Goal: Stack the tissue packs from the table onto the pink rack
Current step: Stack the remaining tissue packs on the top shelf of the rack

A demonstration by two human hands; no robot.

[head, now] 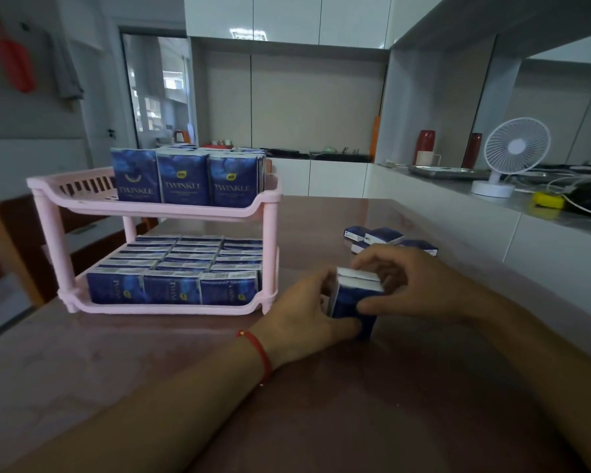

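Note:
A small upright bundle of blue tissue packs (354, 297) stands on the brown table (116, 370), pressed between both hands. My left hand (304, 322) grips its left side and bottom; my right hand (406, 285) holds its right side and top. The pink two-tier rack (171, 213) stands to the left. Its lower tier is filled with rows of blue packs (181, 271); its upper tier holds upright packs (188, 177) on its right part, with the left part bare. Several loose packs (386, 237) lie on the table beyond my hands.
A white counter runs along the right side with a small white desk fan (512, 155), a yellow object (548, 199), cables and a metal tray. A wooden chair stands behind the rack at the left. Cabinets line the far wall.

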